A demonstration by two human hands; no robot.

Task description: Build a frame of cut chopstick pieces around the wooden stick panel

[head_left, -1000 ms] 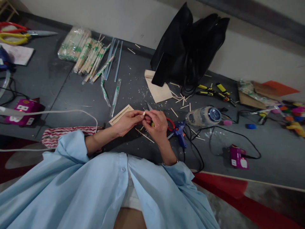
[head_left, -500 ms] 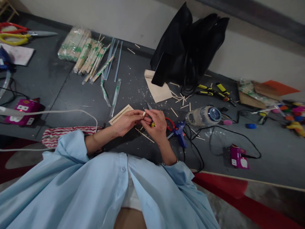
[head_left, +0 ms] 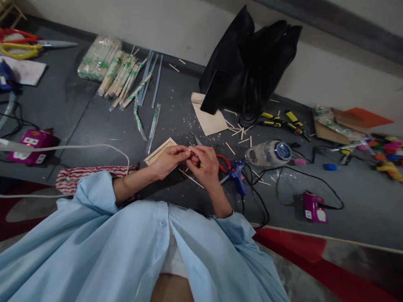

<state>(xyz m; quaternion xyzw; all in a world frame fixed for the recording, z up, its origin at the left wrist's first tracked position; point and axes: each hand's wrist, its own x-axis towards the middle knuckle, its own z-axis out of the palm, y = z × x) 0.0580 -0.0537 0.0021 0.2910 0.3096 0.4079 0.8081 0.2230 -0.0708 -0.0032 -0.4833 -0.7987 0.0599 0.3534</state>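
Note:
My left hand [head_left: 170,160] and my right hand [head_left: 206,164] meet over the dark table, fingertips together. Both pinch a short wooden stick piece [head_left: 189,150] held between them. A small frame of glued sticks [head_left: 159,151] lies on the table just left of my left hand. Loose thin sticks [head_left: 191,179] lie under my hands. Red-handled scissors [head_left: 223,162] and a blue glue gun [head_left: 236,173] rest right beside my right hand.
Packs of wrapped chopsticks [head_left: 111,71] lie at the back left, a black bag [head_left: 248,63] at the back centre. A clear plastic bottle [head_left: 267,153], yellow-handled pliers [head_left: 280,120], pink power strips [head_left: 30,145] and cables surround the work spot. A striped cloth [head_left: 91,173] lies near the table's front edge.
My fingers have closed a little tighter around the stick piece, so less of it shows. The hands stay in the same place.

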